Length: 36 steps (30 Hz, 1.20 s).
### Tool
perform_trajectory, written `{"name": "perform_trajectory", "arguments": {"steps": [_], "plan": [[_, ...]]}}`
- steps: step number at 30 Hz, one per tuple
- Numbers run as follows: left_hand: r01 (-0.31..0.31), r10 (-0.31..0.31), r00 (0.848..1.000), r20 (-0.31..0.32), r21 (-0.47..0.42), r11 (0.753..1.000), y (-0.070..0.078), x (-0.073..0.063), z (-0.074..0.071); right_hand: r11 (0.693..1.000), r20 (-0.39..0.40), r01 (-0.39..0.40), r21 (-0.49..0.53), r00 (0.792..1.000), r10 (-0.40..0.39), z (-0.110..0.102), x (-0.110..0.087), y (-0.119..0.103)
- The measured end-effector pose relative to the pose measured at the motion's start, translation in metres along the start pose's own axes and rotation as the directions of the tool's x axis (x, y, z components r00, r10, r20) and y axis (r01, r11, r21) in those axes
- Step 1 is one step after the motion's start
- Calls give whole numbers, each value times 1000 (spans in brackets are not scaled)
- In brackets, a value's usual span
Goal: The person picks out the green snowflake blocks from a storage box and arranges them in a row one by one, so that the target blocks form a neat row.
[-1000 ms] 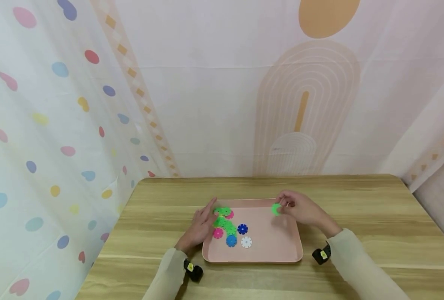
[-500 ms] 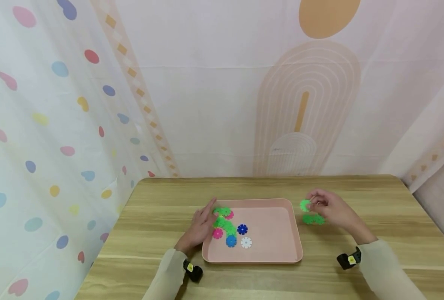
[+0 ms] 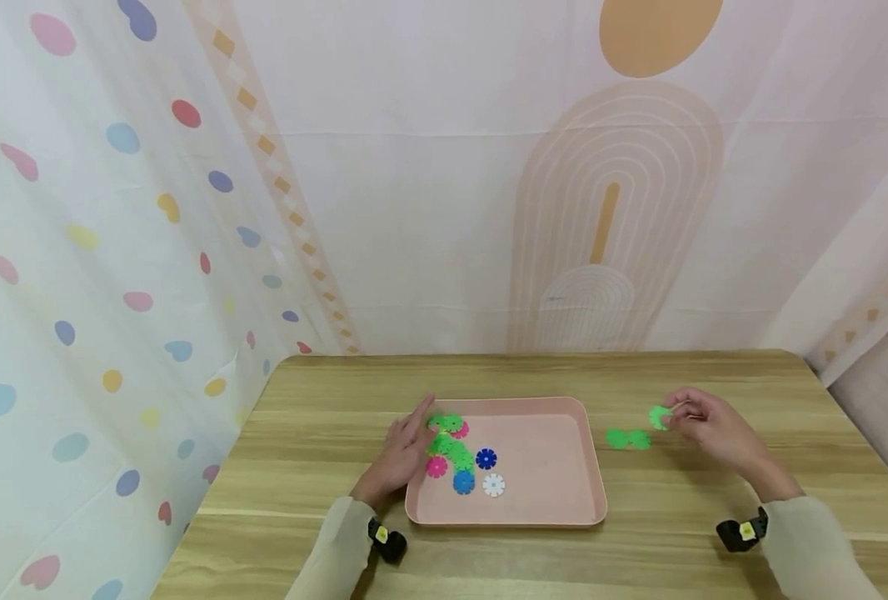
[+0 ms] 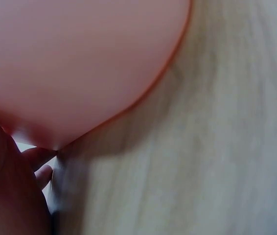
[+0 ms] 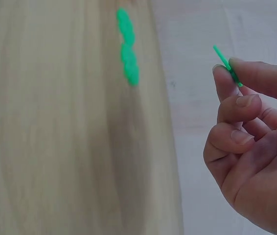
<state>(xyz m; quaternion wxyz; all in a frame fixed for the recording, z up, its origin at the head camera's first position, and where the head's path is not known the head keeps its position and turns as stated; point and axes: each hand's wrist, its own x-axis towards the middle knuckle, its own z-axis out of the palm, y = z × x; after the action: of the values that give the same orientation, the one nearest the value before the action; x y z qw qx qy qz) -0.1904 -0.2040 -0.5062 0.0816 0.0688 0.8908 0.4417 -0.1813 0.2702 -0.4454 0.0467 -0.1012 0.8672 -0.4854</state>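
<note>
In the head view my right hand (image 3: 717, 425) is above the table, right of the tray. Thumb and index finger pinch a green toothed plastic disc (image 5: 229, 68), seen nearly edge-on in the right wrist view. Two more green discs (image 3: 628, 439) lie side by side on the wood below and left of it. My left hand (image 3: 401, 454) holds the left rim of the pink tray (image 3: 541, 467), thumb on the inner side. Beside the thumb, several green discs (image 3: 451, 450) lie in an overlapping group, partly hidden by that hand.
Also in the tray are pink discs (image 3: 436, 467), a light blue disc (image 3: 464, 482), a dark blue disc (image 3: 486, 458) and a white disc (image 3: 494, 485). The wooden table (image 3: 534, 562) ends at a patterned curtain (image 3: 429, 250) behind.
My right hand has carried the green disc from above the tray's far right corner rightward, past the two discs on the table. My left hand has stayed at the tray.
</note>
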Motion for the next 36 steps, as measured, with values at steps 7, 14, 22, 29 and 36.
{"name": "perform_trajectory", "arguments": {"steps": [7, 14, 22, 29, 36], "plan": [[-11, 11, 1000, 7, -2, 1000, 0, 0, 0, 999, -4, -44, -24, 999, 44, -6, -6, 15], [19, -19, 1000, 1, -11, 1000, 0, 0, -1, 993, 38, -121, 12, 992, 120, -3, -4, 28], [2, -2, 1000, 6, 4, 1000, -1, 0, -1, 993, 79, -116, -23, 990, 117, 4, 0, 33], [-26, 26, 1000, 1, 4, 1000, 2, 1, 0, 990, 85, -129, -64, 987, 134, 7, 3, 31], [-47, 47, 999, 1, 17, 999, 3, 0, 0, 988, 86, -134, -73, 986, 140, 9, 2, 32]]}}
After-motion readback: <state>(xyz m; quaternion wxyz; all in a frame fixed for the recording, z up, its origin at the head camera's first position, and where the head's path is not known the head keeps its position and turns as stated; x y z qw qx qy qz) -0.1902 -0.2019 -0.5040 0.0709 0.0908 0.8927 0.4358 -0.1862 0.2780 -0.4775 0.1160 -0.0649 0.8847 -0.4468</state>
